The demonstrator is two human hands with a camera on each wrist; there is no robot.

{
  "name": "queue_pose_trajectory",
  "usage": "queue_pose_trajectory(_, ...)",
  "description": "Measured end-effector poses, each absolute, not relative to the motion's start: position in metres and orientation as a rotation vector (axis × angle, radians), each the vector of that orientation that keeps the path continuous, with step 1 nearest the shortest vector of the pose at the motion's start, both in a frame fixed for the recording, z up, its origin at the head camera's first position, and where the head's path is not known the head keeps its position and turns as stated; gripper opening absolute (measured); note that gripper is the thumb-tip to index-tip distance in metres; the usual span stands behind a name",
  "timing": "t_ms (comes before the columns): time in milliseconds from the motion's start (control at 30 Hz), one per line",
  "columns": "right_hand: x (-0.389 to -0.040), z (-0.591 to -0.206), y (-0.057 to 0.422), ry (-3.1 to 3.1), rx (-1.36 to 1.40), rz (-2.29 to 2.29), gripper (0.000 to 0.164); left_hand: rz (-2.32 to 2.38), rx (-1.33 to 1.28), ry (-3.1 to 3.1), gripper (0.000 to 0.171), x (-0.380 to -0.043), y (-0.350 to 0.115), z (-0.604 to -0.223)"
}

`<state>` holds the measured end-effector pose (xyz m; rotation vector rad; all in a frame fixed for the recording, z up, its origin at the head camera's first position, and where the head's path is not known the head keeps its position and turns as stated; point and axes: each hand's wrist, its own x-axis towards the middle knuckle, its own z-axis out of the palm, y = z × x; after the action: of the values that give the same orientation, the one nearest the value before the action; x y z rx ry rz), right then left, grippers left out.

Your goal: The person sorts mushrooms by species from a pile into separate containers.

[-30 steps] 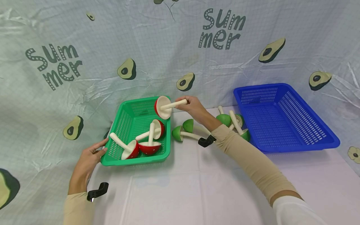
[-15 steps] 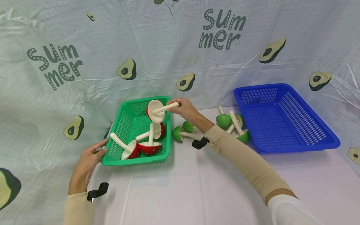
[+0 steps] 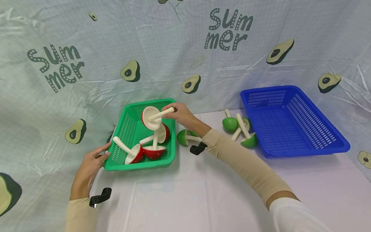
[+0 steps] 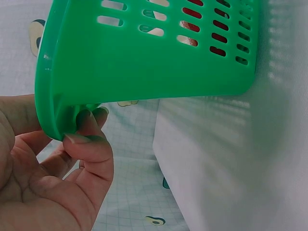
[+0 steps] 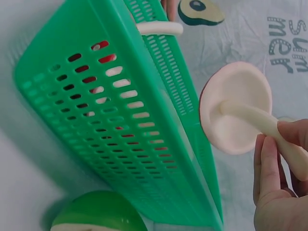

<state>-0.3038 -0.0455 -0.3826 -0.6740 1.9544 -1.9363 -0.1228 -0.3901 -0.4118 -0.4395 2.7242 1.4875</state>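
Note:
My right hand (image 3: 182,115) pinches the cream stem of a red-capped toy mushroom (image 3: 152,118) above the green basket (image 3: 139,167). In the right wrist view that mushroom (image 5: 236,108) hangs beside the basket rim, thumb and fingers on its stem. Inside the basket lie several red mushrooms with cream stems, among them one red mushroom (image 3: 154,153) near the front wall. At the basket's left side, my left hand (image 3: 92,164) grips the rim; the left wrist view shows the fingers (image 4: 94,149) curled under the rim's edge (image 4: 45,82).
Green toy mushrooms (image 3: 183,137) lie right of the green basket, partly behind my right forearm. Several more green mushrooms (image 3: 230,124) are piled against a blue basket (image 3: 301,151) at the right. A patterned cloth (image 3: 162,48) hangs behind the table.
My right hand has moved left with the red mushroom, bringing it from the green basket's right rim to over its middle. My left hand has stayed on the rim.

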Motion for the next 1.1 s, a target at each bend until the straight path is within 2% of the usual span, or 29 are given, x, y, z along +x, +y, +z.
queue_pose_trajectory(667,-0.294,-0.382,-0.092,1.9,-0.45,-1.891,0.027,1.447,-0.445,2.735,0.053,-0.121,-0.386,-0.409)
queue_pose_trajectory(900,-0.288,-0.383,-0.1,1.804,-0.417,-1.854,0.033,1.473,-0.456,2.716,0.054,-0.12,-0.386,-0.409)
queue_pose_trajectory(1100,-0.283,-0.375,-0.096,1.951,-0.492,-1.572,0.045,1.469,-0.465,2.713,0.054,-0.121,-0.386,-0.408)
